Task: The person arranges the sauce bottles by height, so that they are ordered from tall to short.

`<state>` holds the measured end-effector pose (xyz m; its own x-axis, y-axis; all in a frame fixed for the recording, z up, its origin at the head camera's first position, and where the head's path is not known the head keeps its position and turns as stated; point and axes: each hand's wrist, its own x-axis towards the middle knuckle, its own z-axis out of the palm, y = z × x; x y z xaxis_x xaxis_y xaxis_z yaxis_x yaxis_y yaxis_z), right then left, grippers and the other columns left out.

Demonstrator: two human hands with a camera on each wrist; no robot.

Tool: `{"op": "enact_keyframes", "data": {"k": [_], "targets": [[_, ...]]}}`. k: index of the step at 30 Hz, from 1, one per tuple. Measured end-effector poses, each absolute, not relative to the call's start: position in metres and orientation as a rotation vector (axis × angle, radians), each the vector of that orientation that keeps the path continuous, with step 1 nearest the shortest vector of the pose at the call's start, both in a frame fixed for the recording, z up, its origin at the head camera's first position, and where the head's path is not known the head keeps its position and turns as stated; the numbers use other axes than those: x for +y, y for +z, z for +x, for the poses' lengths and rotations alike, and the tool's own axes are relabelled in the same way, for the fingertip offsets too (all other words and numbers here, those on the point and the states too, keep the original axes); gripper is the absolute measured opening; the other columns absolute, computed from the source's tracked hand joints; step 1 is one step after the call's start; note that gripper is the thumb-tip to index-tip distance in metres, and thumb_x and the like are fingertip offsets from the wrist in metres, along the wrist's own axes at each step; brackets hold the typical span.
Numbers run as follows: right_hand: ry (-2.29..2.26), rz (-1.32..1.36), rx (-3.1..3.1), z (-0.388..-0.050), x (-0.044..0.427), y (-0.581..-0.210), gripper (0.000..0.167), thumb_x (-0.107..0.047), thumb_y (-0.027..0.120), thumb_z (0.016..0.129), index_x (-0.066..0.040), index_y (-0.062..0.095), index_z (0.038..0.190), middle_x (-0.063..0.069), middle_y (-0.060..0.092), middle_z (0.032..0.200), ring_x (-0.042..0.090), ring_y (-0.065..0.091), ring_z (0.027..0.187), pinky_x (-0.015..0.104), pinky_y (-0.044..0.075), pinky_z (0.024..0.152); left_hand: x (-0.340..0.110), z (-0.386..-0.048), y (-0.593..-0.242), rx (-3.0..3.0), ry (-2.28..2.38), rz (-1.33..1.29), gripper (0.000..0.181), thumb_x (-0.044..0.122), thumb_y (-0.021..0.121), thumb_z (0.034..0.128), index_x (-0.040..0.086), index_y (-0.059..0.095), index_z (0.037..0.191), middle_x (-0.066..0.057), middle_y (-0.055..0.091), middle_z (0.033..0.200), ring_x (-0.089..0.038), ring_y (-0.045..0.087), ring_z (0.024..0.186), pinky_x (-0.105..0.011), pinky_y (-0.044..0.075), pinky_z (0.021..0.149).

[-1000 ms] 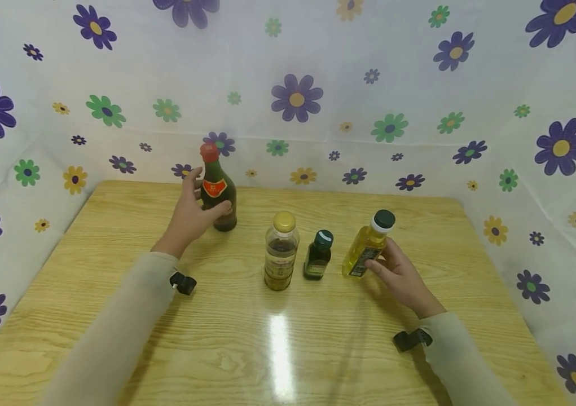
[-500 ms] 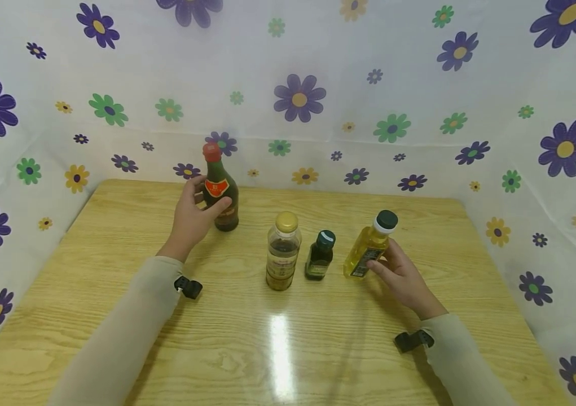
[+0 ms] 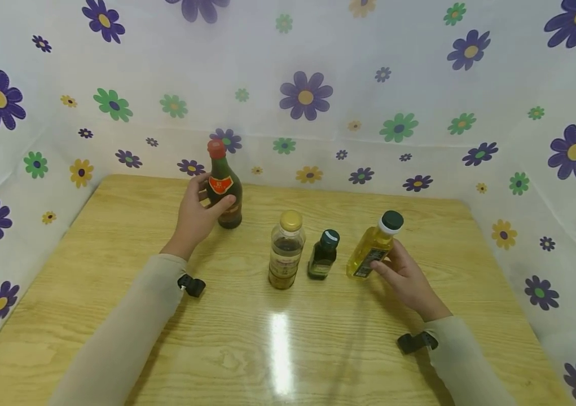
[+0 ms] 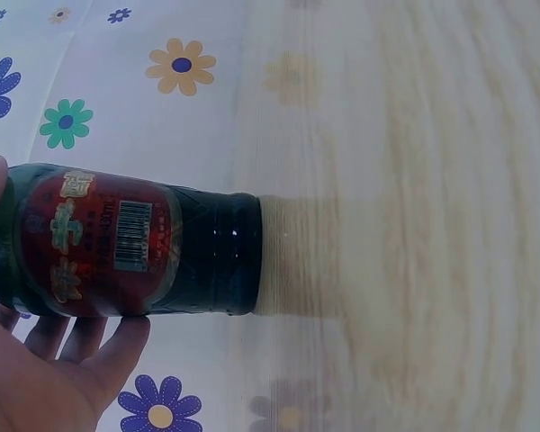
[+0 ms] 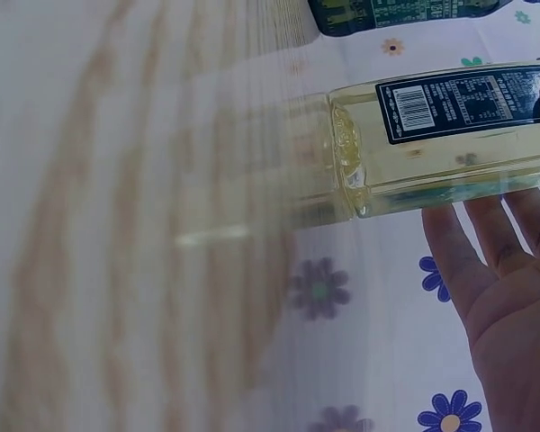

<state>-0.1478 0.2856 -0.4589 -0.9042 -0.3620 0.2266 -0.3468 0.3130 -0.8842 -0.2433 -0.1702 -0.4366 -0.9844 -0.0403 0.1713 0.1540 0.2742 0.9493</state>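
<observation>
In the head view my left hand (image 3: 196, 217) grips a dark green bottle (image 3: 229, 211) with a red cap, thumb across its front and fingers behind; the bottle stands upright at the back left. My right hand (image 3: 409, 279) holds a yellow oil bottle (image 3: 364, 248) with a dark green cap, thumb on its dark label. The left wrist view shows the left hand (image 4: 45, 369) around the green bottle (image 4: 211, 252), its base at the table surface. In the right wrist view, fingers of the right hand (image 5: 513, 306) lie along the clear oil bottle (image 5: 378, 180).
Between the hands stand a glass bottle (image 3: 284, 262) with a gold cap and a small dark bottle (image 3: 321, 262) with a green cap. The wooden table (image 3: 227, 344) meets a white flowered cloth (image 3: 247, 62) at the back and sides.
The head view has shifted slightly, so everything appears a little farther right. The left fingers, more spread a second ago, now lie closer round the green bottle. The right hand keeps its hold.
</observation>
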Motion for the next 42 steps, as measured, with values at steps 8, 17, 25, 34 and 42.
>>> {"op": "enact_keyframes", "data": {"k": [8,17,25,34,42], "targets": [[-1.699,-0.683,2.552,-0.145,0.287,-0.455,0.056,0.000,0.054,0.106,-0.006,0.034,0.157,-0.010,0.048,0.148,0.000,0.049,0.133,0.015,0.044,0.106,-0.167,-0.245,-0.436,-2.368,-1.804,-0.106,0.081,0.041,0.079,0.0919,0.015,0.036,0.156,-0.013,0.049,0.146,-0.033,0.051,0.132,-0.052,0.045,0.111],[-1.705,-0.689,2.547,-0.147,0.285,-0.455,0.058,0.001,0.054,0.105,-0.008,0.034,0.159,-0.009,0.047,0.149,0.000,0.048,0.134,0.015,0.044,0.106,-0.169,-0.243,-0.435,-2.342,-1.821,-0.106,0.084,0.040,0.080,0.0916,0.015,0.032,0.156,-0.013,0.046,0.148,-0.031,0.049,0.133,-0.052,0.045,0.112],[-1.692,-0.698,2.565,-0.148,0.285,-0.456,0.058,0.001,0.055,0.105,-0.008,0.035,0.158,-0.004,0.048,0.149,0.000,0.048,0.134,0.015,0.045,0.105,-0.171,-0.233,-0.431,-2.152,-1.852,-0.162,0.084,0.025,0.075,0.0957,0.017,0.021,0.159,-0.016,0.033,0.158,-0.030,0.034,0.147,-0.046,0.027,0.124],[-1.706,-0.695,2.557,-0.146,0.286,-0.457,0.057,0.001,0.055,0.105,-0.007,0.035,0.158,-0.009,0.048,0.148,0.000,0.049,0.133,0.015,0.043,0.106,-0.153,-0.187,-0.407,-1.979,-1.772,-0.483,0.064,0.006,0.074,0.0904,0.001,0.041,0.145,-0.020,0.050,0.136,-0.036,0.051,0.119,-0.041,0.045,0.104],[-1.711,-0.670,2.544,-0.146,0.286,-0.460,0.057,-0.001,0.055,0.105,-0.008,0.034,0.158,0.009,0.047,0.152,-0.001,0.049,0.133,0.015,0.044,0.105,-0.114,-0.149,-0.414,-2.439,-1.797,-0.698,0.087,0.016,0.087,0.0852,0.016,0.035,0.155,-0.005,0.047,0.150,-0.024,0.046,0.138,-0.051,0.041,0.114]]}}
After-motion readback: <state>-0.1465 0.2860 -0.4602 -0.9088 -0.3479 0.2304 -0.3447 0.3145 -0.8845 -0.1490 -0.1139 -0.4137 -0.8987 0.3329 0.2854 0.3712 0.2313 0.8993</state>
